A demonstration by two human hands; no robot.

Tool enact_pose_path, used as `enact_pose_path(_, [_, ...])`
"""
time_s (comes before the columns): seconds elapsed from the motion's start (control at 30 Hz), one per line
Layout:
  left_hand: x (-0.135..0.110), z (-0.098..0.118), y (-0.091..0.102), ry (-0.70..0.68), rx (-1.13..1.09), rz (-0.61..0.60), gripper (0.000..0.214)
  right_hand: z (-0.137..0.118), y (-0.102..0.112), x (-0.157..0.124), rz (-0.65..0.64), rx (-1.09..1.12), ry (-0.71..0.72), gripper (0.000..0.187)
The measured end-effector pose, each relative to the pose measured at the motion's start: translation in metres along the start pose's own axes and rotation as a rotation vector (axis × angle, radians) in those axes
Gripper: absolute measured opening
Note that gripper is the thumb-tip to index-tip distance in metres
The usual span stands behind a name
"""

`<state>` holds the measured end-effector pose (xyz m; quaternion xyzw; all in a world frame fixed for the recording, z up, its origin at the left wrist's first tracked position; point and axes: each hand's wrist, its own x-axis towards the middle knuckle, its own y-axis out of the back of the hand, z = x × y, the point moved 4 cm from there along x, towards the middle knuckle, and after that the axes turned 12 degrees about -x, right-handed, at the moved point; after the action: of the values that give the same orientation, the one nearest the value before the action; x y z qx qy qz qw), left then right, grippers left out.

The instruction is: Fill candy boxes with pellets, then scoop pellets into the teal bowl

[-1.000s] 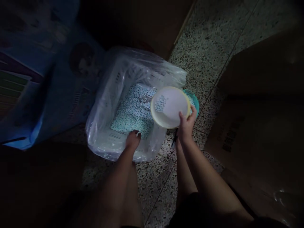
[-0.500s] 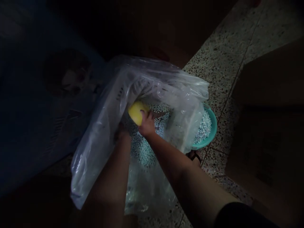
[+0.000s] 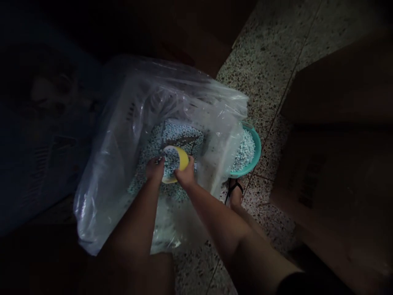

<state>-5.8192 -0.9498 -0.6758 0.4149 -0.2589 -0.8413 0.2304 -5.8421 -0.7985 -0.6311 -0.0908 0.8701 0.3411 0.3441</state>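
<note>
A yellow bowl (image 3: pixel 183 159), pale inside, is tilted among small pale-blue beads (image 3: pixel 181 130) inside a large clear plastic bag (image 3: pixel 123 135). It contains beads. My right hand (image 3: pixel 186 174) grips its right side, thumb at the rim. At the bowl's left edge is my left hand (image 3: pixel 154 169), its fingers curled with some beads showing at them. Whether that hand also touches the rim is hard to see in the dim light.
A turquoise basin (image 3: pixel 257 153) filled with similar beads stands on the speckled floor (image 3: pixel 260 73), right of the bag. Cardboard boxes (image 3: pixel 331 172) are at the right. A sandalled foot (image 3: pixel 236 190) is just below the basin. Dark blue printed packaging (image 3: pixel 46 123) lies left.
The bowl has turned from showing its yellow outside to showing its bead-filled inside, and moved lower within the bag. My left hand has come up beside it. The whole view has shifted.
</note>
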Motion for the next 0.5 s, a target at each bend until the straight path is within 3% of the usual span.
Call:
enact_pose_path(0.13, [-0.051,0.007,0.025,-0.082,-0.102,0.025,0.021,0.012,0.024,-0.036,-0.017,0.108,-0.074,0.072])
enact_pose_path(0.27, [-0.106,0.024,0.049,-0.157,-0.247,0.080,0.018,0.006,0.063,-0.076,-0.039,0.225,-0.097,0.076])
enact_pose_path(0.37, [-0.131,0.033,0.059,-0.073,-0.395,0.205,0.028,-0.005,0.099,-0.102,-0.060,0.366,-0.061,0.080])
enact_pose_path(0.5, [-0.147,0.039,0.055,0.101,-0.583,0.335,0.039,-0.011,0.149,-0.123,-0.031,0.423,-0.003,0.081])
